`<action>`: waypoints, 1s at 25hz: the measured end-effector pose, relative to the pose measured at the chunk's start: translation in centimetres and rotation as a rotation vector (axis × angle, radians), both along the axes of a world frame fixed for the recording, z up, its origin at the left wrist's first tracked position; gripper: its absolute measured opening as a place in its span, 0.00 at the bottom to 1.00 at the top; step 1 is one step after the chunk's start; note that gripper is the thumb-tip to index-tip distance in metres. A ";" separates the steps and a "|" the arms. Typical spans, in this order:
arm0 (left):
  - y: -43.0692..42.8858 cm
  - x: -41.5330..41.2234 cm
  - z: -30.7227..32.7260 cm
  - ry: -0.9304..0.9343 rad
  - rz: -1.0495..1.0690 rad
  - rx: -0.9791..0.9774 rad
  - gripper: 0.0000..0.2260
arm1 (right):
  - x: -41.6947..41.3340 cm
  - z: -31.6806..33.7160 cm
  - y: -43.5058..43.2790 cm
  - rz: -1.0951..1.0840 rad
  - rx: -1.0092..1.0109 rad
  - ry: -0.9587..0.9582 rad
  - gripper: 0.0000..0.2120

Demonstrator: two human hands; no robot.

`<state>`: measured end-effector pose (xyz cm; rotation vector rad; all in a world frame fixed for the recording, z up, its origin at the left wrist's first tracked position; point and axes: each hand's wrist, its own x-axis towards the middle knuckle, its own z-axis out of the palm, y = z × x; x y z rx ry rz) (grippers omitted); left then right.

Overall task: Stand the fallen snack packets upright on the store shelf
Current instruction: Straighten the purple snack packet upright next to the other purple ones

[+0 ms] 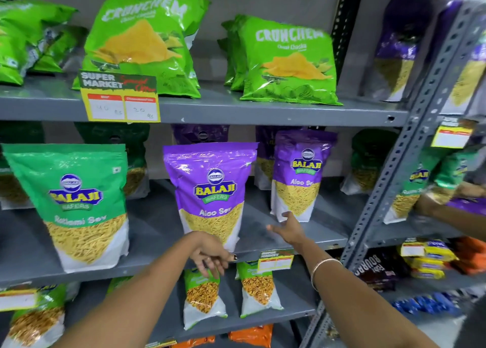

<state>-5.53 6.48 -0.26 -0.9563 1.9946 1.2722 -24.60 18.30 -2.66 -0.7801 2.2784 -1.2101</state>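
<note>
Both purple Aloo Sev packets stand upright on my middle shelf, as does the green packet. My left hand and right hand hang open, empty. No fallen packet shows here, so this section looks finished.

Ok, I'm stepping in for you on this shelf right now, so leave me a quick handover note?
Left hand: empty, open, in front of the middle shelf edge.
Right hand: empty, open, between the two purple Aloo Sev packets.
Front Aloo Sev packet, the second one and the green Ratlami Sev packet all stand upright.
No fallen packet is clear here.
Left: check the blurred bay to the right.
</note>
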 end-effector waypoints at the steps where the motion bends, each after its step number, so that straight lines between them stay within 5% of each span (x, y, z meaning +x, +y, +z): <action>1: 0.8 -1.7 0.1 0.069 -0.008 0.018 0.11 | -1.5 0.4 0.9 -0.053 0.005 0.020 0.33; 4: 2.4 -7.4 0.1 0.315 0.139 -0.039 0.11 | -6.6 1.3 2.9 -0.136 -0.079 0.029 0.33; 7: 3.1 -13.5 -0.3 0.512 0.375 -0.194 0.23 | -13.1 0.6 3.0 -0.129 -0.145 -0.102 0.40; 12: 1.4 -21.8 -3.1 0.783 0.712 -0.175 0.51 | -19.2 -0.2 1.3 0.134 -0.147 -0.215 0.18; 17: 3.4 -22.3 -3.3 0.813 0.912 -0.229 0.19 | -19.5 -1.3 0.7 0.247 -0.247 -0.290 0.26; 20: 5.4 -21.2 -2.3 0.776 0.847 -0.243 0.15 | -19.4 -1.4 1.9 0.294 -0.221 -0.308 0.30; 25: 8.0 -19.1 -2.5 0.662 0.802 -0.350 0.21 | -18.0 -1.1 4.9 0.317 -0.178 -0.270 0.32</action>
